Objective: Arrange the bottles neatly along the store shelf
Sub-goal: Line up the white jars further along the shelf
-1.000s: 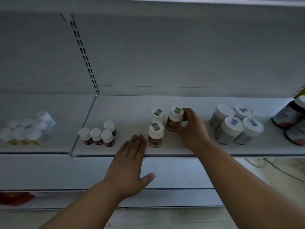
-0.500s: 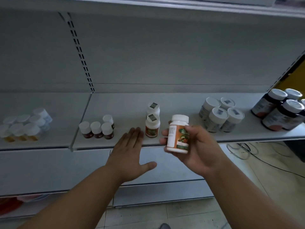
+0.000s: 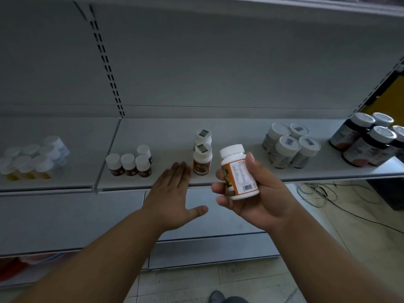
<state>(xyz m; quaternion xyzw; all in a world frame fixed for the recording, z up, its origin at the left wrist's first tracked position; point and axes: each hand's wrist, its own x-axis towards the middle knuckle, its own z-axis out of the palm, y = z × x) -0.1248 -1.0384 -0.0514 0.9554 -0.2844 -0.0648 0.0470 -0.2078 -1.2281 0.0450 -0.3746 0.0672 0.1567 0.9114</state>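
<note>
White-capped orange bottles (image 3: pixel 202 159) stand in a short file, one behind the other, near the shelf (image 3: pixel 240 179) front edge; take them as the landmark. Left of them the left hand (image 3: pixel 169 197) lies flat, fingers straight, tips at the shelf lip just beside the front bottle, holding nothing. Right of them, off the shelf, the right hand (image 3: pixel 255 199) grips the held bottle (image 3: pixel 238 174), tilted, label side up. To do this well, I judge: upright it, turn the picture face forward, and set it down just right of the file.
</note>
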